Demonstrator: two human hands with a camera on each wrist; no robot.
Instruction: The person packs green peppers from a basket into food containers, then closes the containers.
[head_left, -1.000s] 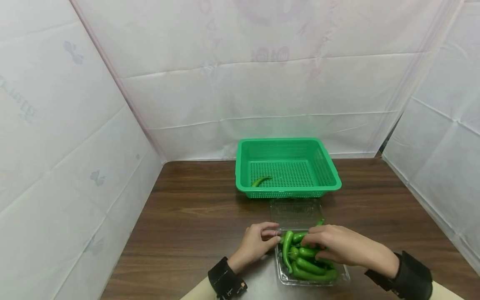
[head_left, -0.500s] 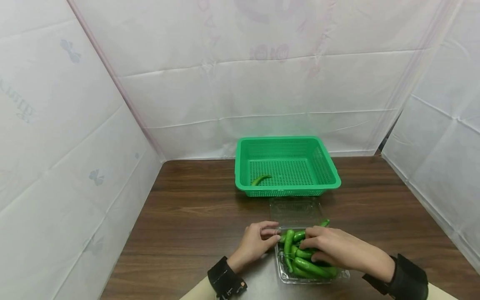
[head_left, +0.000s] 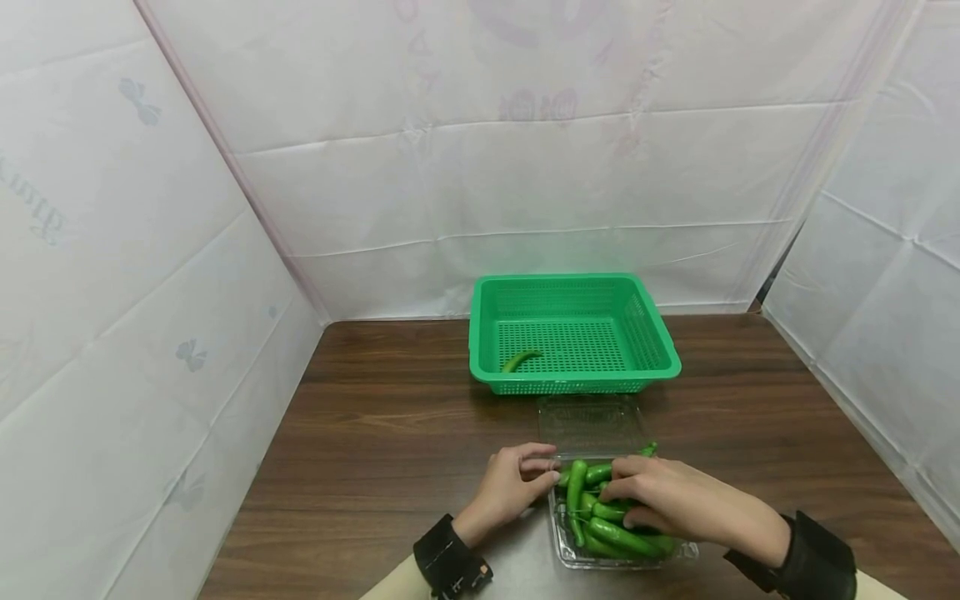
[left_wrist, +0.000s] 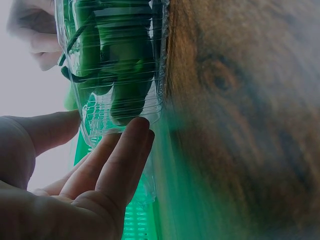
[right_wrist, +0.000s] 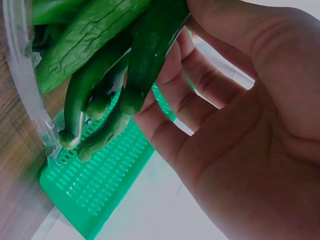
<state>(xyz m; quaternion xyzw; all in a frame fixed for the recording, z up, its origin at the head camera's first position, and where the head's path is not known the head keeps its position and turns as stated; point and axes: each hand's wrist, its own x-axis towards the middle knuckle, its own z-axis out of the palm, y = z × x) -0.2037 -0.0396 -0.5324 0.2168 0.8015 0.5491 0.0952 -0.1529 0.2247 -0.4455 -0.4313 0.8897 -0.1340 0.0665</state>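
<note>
- your left hand (head_left: 512, 485) sits low, centre of the head view, fingers nearly straight, tips pressed forward.
- your right hand (head_left: 667, 498) lies lower right, fingers curled downward, wrist in a black cuff.

Green perforated basket (head_left: 667, 350) at the far middle of the brown wooden table (head_left: 390, 417); one green pepper (head_left: 522, 360) lies inside it. White sheeting (head_left: 450, 167) stands behind the basket.

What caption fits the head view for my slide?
Left hand steadies a clear clamshell of green peppers; right hand grips one; green basket behind.
</note>
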